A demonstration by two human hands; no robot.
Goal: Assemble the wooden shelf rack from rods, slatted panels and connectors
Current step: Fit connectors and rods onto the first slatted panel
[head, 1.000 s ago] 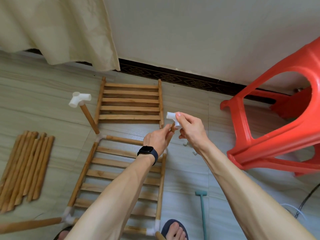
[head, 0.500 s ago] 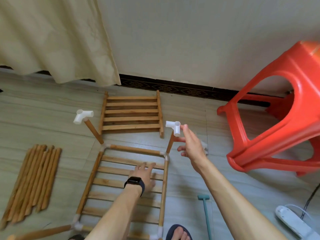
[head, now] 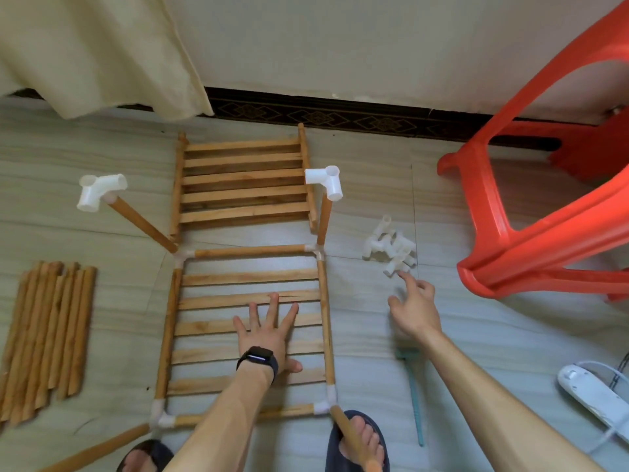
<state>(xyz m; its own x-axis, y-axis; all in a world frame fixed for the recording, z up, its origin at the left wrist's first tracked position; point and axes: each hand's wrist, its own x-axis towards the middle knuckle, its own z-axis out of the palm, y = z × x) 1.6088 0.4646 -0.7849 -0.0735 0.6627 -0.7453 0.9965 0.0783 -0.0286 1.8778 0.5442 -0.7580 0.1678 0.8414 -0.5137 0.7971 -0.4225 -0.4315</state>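
Shelf rack base (head: 248, 277) lies flat on the floor at your feet. Your left hand (head: 269, 332) has left the far-right upright and now presses on the base's slats, fingers spread. Right of the base, your right hand (head: 413, 308), loose and empty, reaches for the connector pile (head: 391, 248). At the base's far-right corner, the corner connector (head: 325, 182) now sits seated, so the near uprights probably come next.
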